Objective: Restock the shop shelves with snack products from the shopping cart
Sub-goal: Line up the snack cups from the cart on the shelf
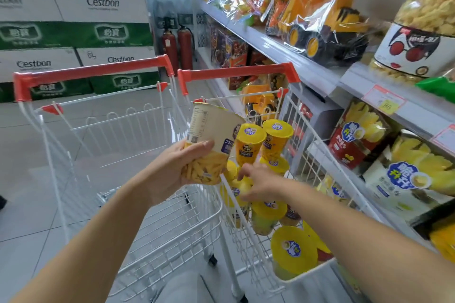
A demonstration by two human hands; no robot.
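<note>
Left grip holds tilted cream fries cup; right grip clasps yellow-lidded cup.

Shop — stocked shelves, cart

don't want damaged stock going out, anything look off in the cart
The snack cups in the right cart lie jumbled, some upright, some tipped on their sides. No spill or crushed cup shows. The left hand holds one cup tilted.
</note>
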